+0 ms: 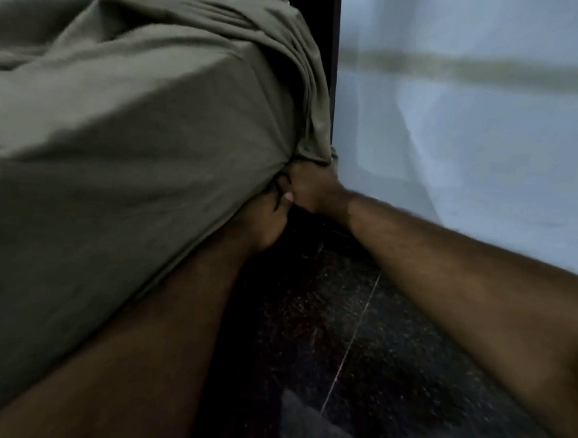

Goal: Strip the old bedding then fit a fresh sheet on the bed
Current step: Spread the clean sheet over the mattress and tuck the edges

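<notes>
— Sheet: the olive-green cotton sheet is draped over the bed, with its loose corner bunched low at the bed's corner, right against the dark wooden bedpost.

— Who has hold of it?

— Both hands. The left hand is under the bed's lower edge, fingers curled into the cloth; the right hand is just beside it, nearer the bedpost, gripping the gathered folds. How much fabric each one has, I cannot tell.

— So what makes this tuck go well?

— I'd judge it's a corner being tucked. Draw the slack down and towards the bedpost first, since ridges run up along the bed's edge there. Then push the cloth flat beneath the bed's edge, not in a wad, or it may creep out.

— Any hazard?

— Knuckles against the bedpost, and the dark speckled stone floor below the bed gives little room.
</notes>
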A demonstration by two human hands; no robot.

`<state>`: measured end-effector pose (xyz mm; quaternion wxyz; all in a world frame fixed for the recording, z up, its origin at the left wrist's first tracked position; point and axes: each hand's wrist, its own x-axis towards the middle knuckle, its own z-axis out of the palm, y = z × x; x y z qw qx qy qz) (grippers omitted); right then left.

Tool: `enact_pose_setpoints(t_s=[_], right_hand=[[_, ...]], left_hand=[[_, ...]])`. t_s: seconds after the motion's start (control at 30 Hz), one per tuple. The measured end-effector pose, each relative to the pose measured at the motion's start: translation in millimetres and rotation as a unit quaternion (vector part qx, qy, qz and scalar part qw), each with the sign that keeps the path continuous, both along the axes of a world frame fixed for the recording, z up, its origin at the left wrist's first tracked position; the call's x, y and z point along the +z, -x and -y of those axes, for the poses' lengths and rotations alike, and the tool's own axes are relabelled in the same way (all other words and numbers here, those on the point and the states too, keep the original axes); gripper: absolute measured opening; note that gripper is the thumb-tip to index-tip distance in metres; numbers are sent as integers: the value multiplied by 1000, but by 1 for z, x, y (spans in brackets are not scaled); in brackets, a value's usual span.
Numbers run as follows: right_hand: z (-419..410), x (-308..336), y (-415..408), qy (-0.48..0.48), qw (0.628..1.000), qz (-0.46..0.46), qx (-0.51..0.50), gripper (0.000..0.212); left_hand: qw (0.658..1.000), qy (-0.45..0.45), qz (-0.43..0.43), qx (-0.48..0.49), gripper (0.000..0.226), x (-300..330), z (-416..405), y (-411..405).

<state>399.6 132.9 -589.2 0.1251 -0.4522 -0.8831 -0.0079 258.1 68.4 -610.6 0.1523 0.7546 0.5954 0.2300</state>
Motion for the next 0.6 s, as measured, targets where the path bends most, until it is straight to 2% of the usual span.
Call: enact_pose_setpoints(t_s=[0.07,0.17,0.3,0.37,0.43,0.5,0.6], right_hand=[[4,1,-19,28,997,-60,25,46],[13,0,-55,-35,998,-60,-1,35],[18,-4,-74,21,1000,-14,12,58],[9,1,-62,59,998,-11,37,58],[0,10,-44,76,996,8,54,49],[-8,22,-21,98,992,72,42,34],[-34,24,9,200,967,156,-6,19]], left_hand=[[1000,-3,22,18,99,-6,-16,-3],[999,-39,16,26,97,-15,-17,-1],[994,-95,-40,31,89,-13,-11,-4],[985,-152,-69,40,85,-8,-5,-4],[980,-181,-68,55,89,-2,2,-8],[975,-195,-73,76,90,-2,7,-12],[962,-230,-107,101,82,-1,12,-14]])
